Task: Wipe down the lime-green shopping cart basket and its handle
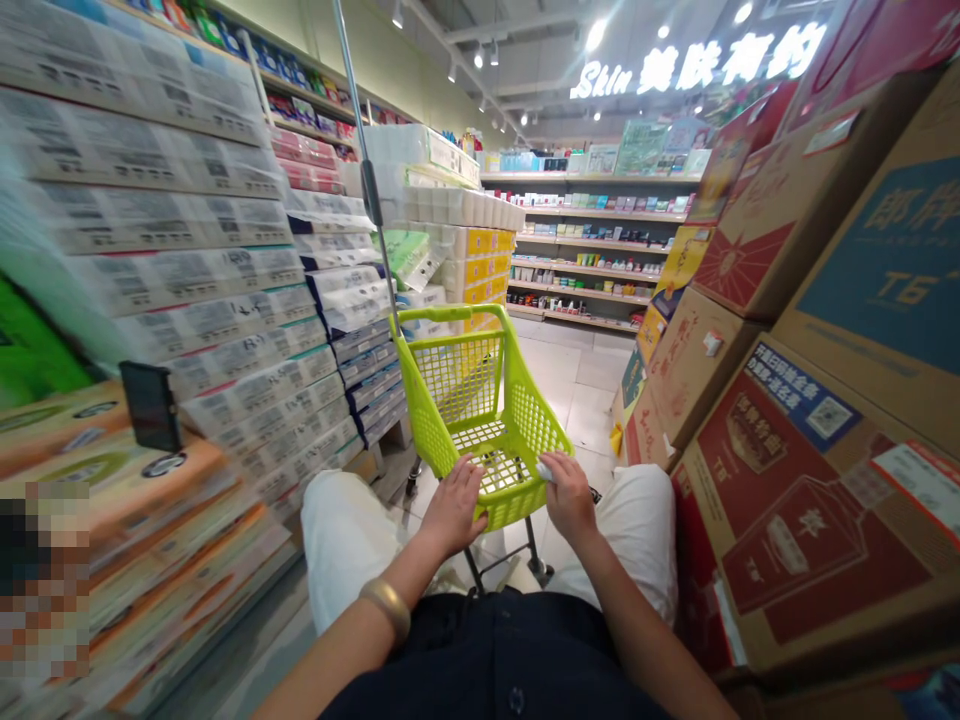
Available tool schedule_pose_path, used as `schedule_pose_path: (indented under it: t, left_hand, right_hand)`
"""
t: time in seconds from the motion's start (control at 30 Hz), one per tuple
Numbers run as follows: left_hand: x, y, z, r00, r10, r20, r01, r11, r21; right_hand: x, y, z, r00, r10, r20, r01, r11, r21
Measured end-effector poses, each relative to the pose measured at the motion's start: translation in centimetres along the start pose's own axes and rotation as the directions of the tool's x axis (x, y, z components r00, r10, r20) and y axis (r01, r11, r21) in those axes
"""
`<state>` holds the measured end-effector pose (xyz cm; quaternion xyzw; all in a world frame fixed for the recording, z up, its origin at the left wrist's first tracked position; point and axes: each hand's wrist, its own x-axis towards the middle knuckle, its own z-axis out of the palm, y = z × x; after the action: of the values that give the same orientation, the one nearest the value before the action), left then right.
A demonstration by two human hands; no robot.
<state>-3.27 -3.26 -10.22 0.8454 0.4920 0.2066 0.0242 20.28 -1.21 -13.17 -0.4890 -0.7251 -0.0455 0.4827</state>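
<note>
A lime-green plastic shopping cart (536,405) stands right before me, between my knees, and its lattice basket holds nothing I can see. My left hand (452,505) is closed over the basket's near rim at the left, fingers on the inner side and thumb outside. At the near right corner my right hand (570,495) is curled against the rim. A small white thing (544,470), like a crumpled tissue, shows between its fingers. A metal pole (386,255) rises from the cart's far left corner.
Stacked white packs (225,270) line the left side, with orange packs (225,500) nearer and a small dark screen (152,405) on them. Large cartons (810,500) are piled close on the right. A pale tiled aisle (581,390) leads to stocked shelves (592,240).
</note>
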Motion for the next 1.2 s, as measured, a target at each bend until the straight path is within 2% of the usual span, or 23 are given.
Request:
schedule_pose_path:
  t: [0.07,0.17,0.23,0.33,0.37,0.43,0.5,0.57,0.63,0.73,0.83,0.9,1.0,1.07,1.13,1.2]
  left_hand:
    - [0.1,0.0,0.0,1.0,-0.007,0.004,0.007,1.0,0.005]
    - [0.2,-0.2,0.1,1.0,-0.008,-0.006,0.008,1.0,-0.003]
    - [0.2,-0.2,0.2,1.0,-0.002,-0.009,0.001,1.0,-0.008]
    - [0.3,-0.4,0.2,1.0,0.017,0.002,-0.017,1.0,-0.008]
    - [0.4,-0.4,0.1,1.0,0.019,0.002,-0.019,1.0,-0.008]
    - [0.4,-0.5,0.1,1.0,0.012,-0.006,-0.012,1.0,-0.009]
    - [0.4,-0.5,0.2,1.0,0.006,-0.017,-0.006,1.0,-0.012]
    - [0.3,-0.5,0.2,1.0,0.006,-0.019,-0.006,1.0,-0.016]
    - [0.3,-0.5,0.3,1.0,0.007,-0.02,-0.008,1.0,-0.021]
    - [0.3,-0.5,0.4,1.0,0.001,-0.031,-0.002,1.0,-0.025]
    - [0.3,-0.5,0.4,0.999,0.008,-0.031,-0.009,1.0,-0.03]
    - [0.3,-0.5,0.3,1.0,0.02,-0.018,-0.021,0.999,-0.032]
    - [0.3,-0.5,0.1,1.0,0.012,-0.004,-0.012,0.999,-0.03]
    - [0.3,-0.5,0.1,1.0,0.005,-0.004,-0.006,1.0,-0.029]
    - [0.3,-0.5,0.1,1.0,0.007,-0.008,-0.007,1.0,-0.026]
    - [0.3,-0.4,0.2,1.0,0.008,-0.017,-0.009,1.0,-0.017]
  right_hand:
    - [0.2,0.8,0.2,0.996,0.063,-0.069,-0.065,0.998,-0.02]
    - [-0.2,-1.4,1.3,0.995,0.069,-0.076,-0.069,0.998,0.0]
    - [-0.8,-4.2,2.2,0.999,-0.023,0.024,0.022,0.998,0.058]
    - [-1.3,-7.1,2.7,0.96,-0.197,0.197,0.17,0.975,0.146]
    - [-1.2,-7.0,2.5,0.952,-0.216,0.216,0.186,0.971,0.152]
    - [-0.9,-5.2,1.7,0.968,-0.178,0.175,0.159,0.98,0.116]
    - [-0.5,-2.3,0.7,0.995,-0.076,0.059,0.073,0.996,0.054]
    - [-0.1,0.2,0.1,0.998,0.021,-0.058,-0.021,1.0,0.006]
    - [-0.2,0.8,0.5,0.988,0.079,-0.129,-0.082,0.997,-0.015]
    - [-1.1,-2.0,2.1,0.992,0.056,-0.109,-0.057,0.998,0.001]
    - [-2.3,-6.4,3.6,0.994,-0.098,0.039,0.096,0.994,0.057]
    - [-2.6,-7.8,3.7,0.974,-0.185,0.126,0.176,0.981,0.085]
    - [-2.2,-6.2,2.5,0.979,-0.165,0.116,0.162,0.986,0.042]
    - [-1.7,-3.5,1.3,0.998,-0.065,0.018,0.065,0.998,-0.018]
    - [-1.3,-1.3,0.4,0.995,0.046,-0.089,-0.051,0.997,-0.053]
    - [-1.2,-0.5,0.2,0.98,0.118,-0.158,-0.128,0.99,-0.057]
